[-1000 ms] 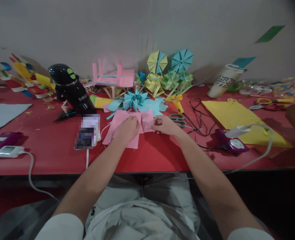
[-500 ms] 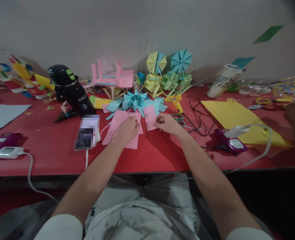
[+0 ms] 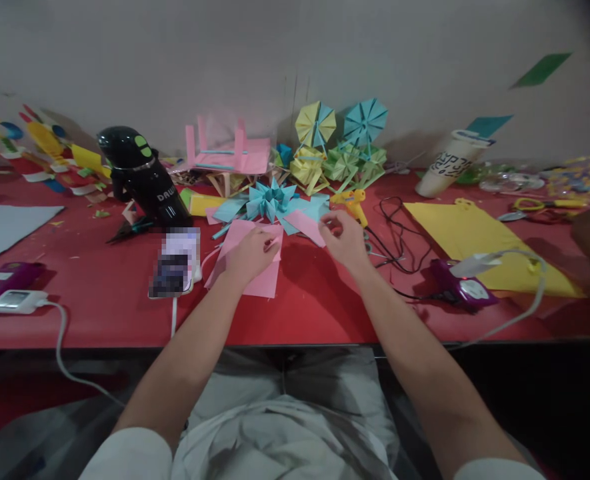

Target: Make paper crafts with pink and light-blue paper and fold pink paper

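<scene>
So, a small pink strip [image 3: 303,227] is pinched at one end by the right hand [image 3: 345,241], held tilted near the spiky blue flower [image 3: 271,201] and the yellow glue gun [image 3: 357,199]. The left hand [image 3: 253,253] is laid, fingers curled, over some pink sheets [image 3: 263,285] on the red surface [image 3: 305,313], though whether anything's gripped there honestly can't be told.

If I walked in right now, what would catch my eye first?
Probably the spiky blue star, mid-table, beyond the pink paper under the left hand. Behind the star and slightly right, two paper wheels rise near the wall. At left, the black bottle stands out too.
</scene>
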Demonstrator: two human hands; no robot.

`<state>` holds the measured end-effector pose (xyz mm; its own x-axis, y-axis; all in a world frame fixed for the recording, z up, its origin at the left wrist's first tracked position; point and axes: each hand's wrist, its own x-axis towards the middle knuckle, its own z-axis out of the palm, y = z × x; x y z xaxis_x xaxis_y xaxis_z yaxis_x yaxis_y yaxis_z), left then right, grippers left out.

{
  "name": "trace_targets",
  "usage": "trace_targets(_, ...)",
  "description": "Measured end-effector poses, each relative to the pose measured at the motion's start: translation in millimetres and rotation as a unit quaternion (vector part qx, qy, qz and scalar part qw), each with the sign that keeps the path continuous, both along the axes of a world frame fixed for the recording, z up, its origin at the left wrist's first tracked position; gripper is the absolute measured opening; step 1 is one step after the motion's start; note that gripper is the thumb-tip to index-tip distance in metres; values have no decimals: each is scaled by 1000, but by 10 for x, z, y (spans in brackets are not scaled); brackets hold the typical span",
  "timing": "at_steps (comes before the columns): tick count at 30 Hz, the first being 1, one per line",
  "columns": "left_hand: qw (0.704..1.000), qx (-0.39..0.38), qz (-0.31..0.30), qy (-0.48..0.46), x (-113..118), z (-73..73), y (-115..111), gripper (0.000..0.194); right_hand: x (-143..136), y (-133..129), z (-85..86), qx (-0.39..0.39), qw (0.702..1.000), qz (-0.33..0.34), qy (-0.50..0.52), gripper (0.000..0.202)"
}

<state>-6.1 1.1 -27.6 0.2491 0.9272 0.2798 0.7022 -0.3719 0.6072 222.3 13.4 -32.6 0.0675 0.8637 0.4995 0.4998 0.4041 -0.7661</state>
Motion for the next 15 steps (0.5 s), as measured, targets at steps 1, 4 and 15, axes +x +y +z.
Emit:
trace_targets(1,999,29,11,-8,10,25,-12,20,-39,-18,14,-27,999,35,23,20)
trace_targets(4,991,127,28,-35,37,79,-43,22,-178,-87,57,-168,963,169,121,38)
trace_targets(15,989,91,-115,-14,109,83,-112,56,-297,-139,72,-311,855,226,347,38)
